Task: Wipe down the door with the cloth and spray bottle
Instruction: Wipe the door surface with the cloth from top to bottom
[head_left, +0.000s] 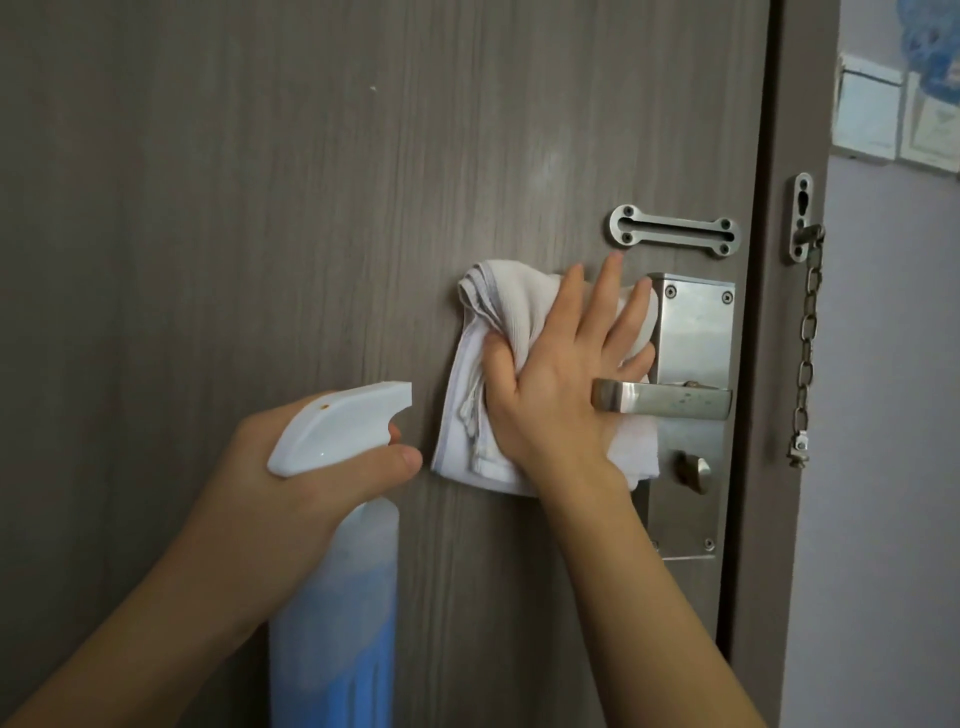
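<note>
1. Nearest me, my left hand (311, 462) curls round the neck of the translucent white plastic spray bottle of blue liquid (335, 587). Its long axis stands upright, nozzle aimed right at the door.
2. My right hand (561, 374), fingers spread, thumb pinching a fold, presses the crumpled white cloth (488, 332) onto the grey-brown woodgrain door (260, 208), beside the steel lever handle (670, 400).
3. I judge wiping is underway; next, sweep around the steel lock plate (691, 332).
</note>
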